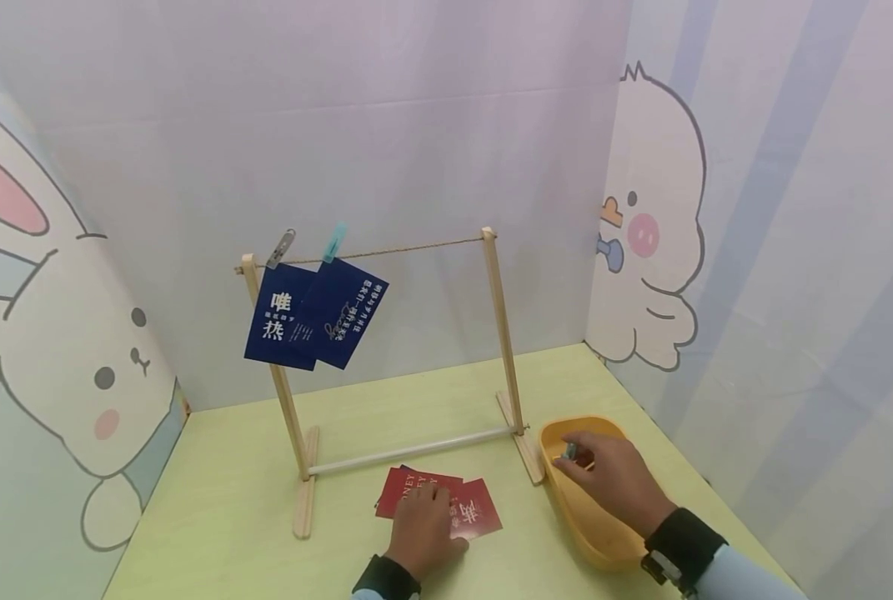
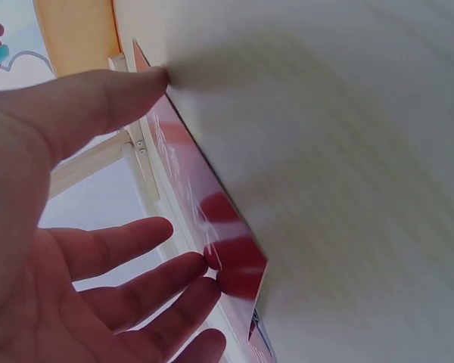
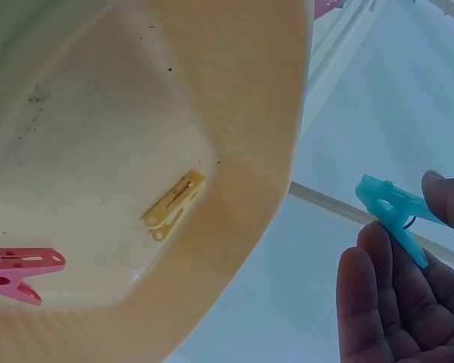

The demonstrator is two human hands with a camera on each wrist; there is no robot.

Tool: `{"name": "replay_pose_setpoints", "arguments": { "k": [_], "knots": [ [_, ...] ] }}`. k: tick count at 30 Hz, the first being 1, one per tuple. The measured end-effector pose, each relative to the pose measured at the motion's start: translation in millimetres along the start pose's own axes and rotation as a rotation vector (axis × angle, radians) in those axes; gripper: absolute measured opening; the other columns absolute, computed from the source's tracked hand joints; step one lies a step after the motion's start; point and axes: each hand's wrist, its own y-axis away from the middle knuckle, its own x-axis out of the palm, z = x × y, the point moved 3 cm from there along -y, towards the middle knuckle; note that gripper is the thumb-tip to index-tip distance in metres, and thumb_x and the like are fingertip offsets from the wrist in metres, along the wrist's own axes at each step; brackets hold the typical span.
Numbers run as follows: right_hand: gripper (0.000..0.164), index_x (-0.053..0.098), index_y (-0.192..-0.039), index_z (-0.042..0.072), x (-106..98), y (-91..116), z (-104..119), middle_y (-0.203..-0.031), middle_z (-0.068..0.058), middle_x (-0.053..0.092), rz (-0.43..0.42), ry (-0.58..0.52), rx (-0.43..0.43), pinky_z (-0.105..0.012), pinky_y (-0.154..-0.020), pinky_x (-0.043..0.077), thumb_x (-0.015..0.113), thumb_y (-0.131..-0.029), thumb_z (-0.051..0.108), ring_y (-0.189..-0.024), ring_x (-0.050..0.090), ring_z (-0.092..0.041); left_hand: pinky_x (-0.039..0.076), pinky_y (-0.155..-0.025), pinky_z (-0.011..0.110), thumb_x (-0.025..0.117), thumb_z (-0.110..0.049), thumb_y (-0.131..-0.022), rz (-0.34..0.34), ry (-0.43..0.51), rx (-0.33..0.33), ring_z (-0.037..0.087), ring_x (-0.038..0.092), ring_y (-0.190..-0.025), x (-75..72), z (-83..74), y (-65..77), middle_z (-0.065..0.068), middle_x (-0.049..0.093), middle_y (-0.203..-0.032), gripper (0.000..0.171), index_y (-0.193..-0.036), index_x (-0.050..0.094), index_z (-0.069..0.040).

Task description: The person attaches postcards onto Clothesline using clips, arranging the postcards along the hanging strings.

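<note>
My left hand [image 1: 422, 532] rests on red printed cards [image 1: 479, 510] lying overlapped on the table. In the left wrist view, its loosely bent fingertips touch the face of a red card [image 2: 238, 261], while the thumb tip is right at the card's edge. Over the yellow basin, my right hand [image 1: 620, 477] pinches a turquoise clothespin [image 3: 386, 203] between thumb and fingers. Two dark blue cards [image 1: 279, 321] hang overlapping from the string [image 1: 416, 248] of a wooden rack, held by a grey clothespin [image 1: 281, 248] and a turquoise clothespin [image 1: 334, 242].
Inside the yellow basin [image 1: 604, 546] lie a pink clothespin [image 3: 21, 259] and a yellow clothespin [image 3: 172, 206]. The rack's right foot [image 1: 521, 442] stands beside the basin, and a white bar [image 1: 416, 451] joins its feet low down. Printed cloth walls [image 1: 431, 150] enclose the table.
</note>
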Motion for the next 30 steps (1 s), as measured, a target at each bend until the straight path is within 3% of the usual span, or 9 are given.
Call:
{"name": "replay_pose_setpoints", "arguments": {
  "k": [10,18,25,30],
  "knots": [
    [0.044,0.066,-0.111,0.019,-0.8,-2.7,3.1,-0.075,0.017,0.059,0.017,-0.006,-0.006,-0.028,-0.063,0.052,0.071,-0.080,0.050,-0.069,0.054,0.001,0.049,-0.083,0.051,0.083,-0.048,-0.056,0.025,0.024,-0.040,0.028,0.053,-0.090,-4.2,-0.5,0.1,0.010,0.060,-0.098,0.070,-0.108,0.062,-0.005],
    [0.039,0.064,-0.113,0.016,-0.8,-3.8,5.7,-0.075,0.015,0.059,-0.007,-0.030,-0.031,-0.030,-0.062,0.053,0.076,-0.080,0.034,-0.069,0.054,0.000,0.051,-0.075,0.048,0.083,-0.050,-0.053,0.019,0.000,-0.032,0.027,0.051,-0.086,-6.0,-0.1,0.5,0.009,0.060,-0.093,0.071,-0.104,0.062,-0.006],
    [0.032,0.060,-0.103,0.021,-2.1,-4.2,9.2,-0.077,0.014,0.060,-0.012,-0.056,-0.019,-0.028,-0.061,0.053,0.076,-0.080,0.036,-0.069,0.055,0.000,0.049,-0.071,0.047,0.084,-0.052,-0.049,0.009,0.030,-0.058,0.026,0.050,-0.082,-2.7,1.1,0.0,0.008,0.058,-0.091,0.076,-0.105,0.060,-0.006],
    [0.033,0.063,-0.107,0.023,-2.7,-5.2,10.8,-0.079,0.015,0.060,-0.026,-0.059,-0.040,-0.028,-0.063,0.053,0.075,-0.080,0.038,-0.070,0.055,0.001,0.046,-0.065,0.046,0.081,-0.059,-0.048,0.030,0.007,-0.078,0.026,0.048,-0.079,1.0,4.0,-1.2,0.007,0.054,-0.086,0.076,-0.100,0.060,-0.007]
  ]
}}
